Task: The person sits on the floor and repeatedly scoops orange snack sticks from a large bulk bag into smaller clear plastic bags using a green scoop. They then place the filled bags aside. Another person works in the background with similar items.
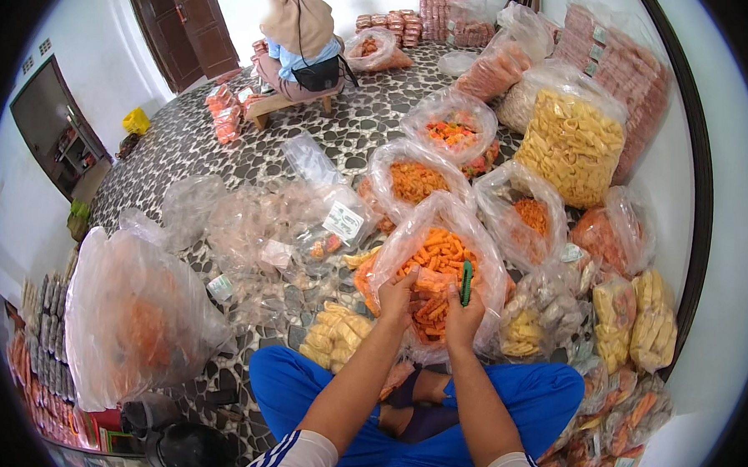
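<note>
A large clear plastic bag (385,259) of orange stick-shaped snacks (439,252) stands open in front of my crossed legs. Over its mouth, my left hand (398,299) grips one side of what looks like a small clear packet of orange snacks (433,281). My right hand (466,317) has a green utility knife (466,284) held upright against the thumb, and its fingers also touch the packet's other side. Whether the knife's blade is out cannot be seen. Packets of pale yellow snacks (335,335) lie by my left forearm.
Other open bags of orange snacks (419,180) stand beyond, near a tall bag of yellow snacks (568,148). Crumpled plastic bags (255,222) cover the floor leftward, beside a bulky clear sack (144,323). Packed snack bags (623,413) crowd the right. A person (300,49) sits on a low bench (286,104).
</note>
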### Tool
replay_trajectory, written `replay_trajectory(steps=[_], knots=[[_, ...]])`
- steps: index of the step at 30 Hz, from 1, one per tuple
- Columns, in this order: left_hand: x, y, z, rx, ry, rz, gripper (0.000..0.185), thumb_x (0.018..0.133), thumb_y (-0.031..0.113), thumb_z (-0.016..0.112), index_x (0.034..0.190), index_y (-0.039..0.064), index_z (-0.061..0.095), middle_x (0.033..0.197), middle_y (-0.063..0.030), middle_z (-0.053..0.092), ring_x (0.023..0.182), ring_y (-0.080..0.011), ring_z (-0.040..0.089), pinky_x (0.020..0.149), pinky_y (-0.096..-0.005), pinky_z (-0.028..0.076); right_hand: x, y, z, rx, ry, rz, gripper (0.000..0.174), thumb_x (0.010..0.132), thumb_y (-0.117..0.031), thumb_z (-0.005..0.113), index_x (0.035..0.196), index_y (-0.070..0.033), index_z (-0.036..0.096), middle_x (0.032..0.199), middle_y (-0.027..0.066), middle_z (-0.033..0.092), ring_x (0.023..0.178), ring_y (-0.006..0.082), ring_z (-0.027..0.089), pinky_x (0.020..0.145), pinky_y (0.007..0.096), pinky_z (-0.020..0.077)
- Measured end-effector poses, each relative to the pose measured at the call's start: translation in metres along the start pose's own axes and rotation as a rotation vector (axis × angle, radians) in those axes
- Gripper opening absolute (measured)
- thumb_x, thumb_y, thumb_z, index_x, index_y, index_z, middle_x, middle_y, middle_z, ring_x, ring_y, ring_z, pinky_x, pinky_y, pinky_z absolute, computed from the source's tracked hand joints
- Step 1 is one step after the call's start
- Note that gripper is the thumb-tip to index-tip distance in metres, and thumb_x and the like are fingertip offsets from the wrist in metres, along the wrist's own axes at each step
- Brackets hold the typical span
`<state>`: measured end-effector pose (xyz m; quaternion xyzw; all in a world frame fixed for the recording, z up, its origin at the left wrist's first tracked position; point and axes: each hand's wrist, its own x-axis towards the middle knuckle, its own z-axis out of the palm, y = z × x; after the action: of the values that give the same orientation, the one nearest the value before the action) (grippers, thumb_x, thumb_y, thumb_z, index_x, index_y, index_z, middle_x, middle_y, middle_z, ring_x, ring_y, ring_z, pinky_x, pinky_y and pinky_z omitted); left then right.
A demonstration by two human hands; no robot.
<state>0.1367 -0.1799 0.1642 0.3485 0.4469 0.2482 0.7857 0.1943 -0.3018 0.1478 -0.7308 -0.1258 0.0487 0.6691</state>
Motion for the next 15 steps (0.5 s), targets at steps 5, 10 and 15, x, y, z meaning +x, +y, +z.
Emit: replay_trajectory(steps=[5, 10, 15], knots=[[0.002, 0.004, 0.0, 0.167, -0.061, -0.006, 0.036, 0.102, 0.039, 0.074, 0.105, 0.003, 0.065, 0.087, -0.0053, 0.069, 0.065, -0.0166, 0.068, 0.051, -0.029, 0.053, 0.011, -0.013, -0.005, -0.131, 0.041, -0.008, 0.027, 0.103, -0.023, 0.072, 0.098, 0.003, 0.066, 0.082, 0.0148, 0.066, 0.075, 0.0239, 0.063, 0.069, 0.0416, 0.0481], [0.006, -0.001, -0.002, 0.063, -0.194, 0.015, 0.036, 0.102, 0.039, 0.073, 0.112, 0.005, 0.066, 0.091, -0.003, 0.069, 0.067, -0.0149, 0.066, 0.059, -0.0287, 0.054, 0.019, -0.012, -0.008, -0.288, 0.077, -0.007, 0.024, 0.102, -0.019, 0.072, 0.099, 0.004, 0.067, 0.079, 0.0124, 0.065, 0.072, 0.024, 0.061, 0.069, 0.0401, 0.0487], [0.013, -0.007, -0.01, 0.173, -0.293, 0.122, 0.032, 0.098, 0.032, 0.08, 0.103, 0.002, 0.069, 0.081, -0.0024, 0.068, 0.061, -0.012, 0.062, 0.056, -0.0263, 0.05, 0.024, -0.011, -0.008, -0.186, 0.156, -0.084, 0.019, 0.097, -0.013, 0.075, 0.102, 0.004, 0.068, 0.084, 0.0143, 0.068, 0.076, 0.0251, 0.064, 0.073, 0.0395, 0.0516]])
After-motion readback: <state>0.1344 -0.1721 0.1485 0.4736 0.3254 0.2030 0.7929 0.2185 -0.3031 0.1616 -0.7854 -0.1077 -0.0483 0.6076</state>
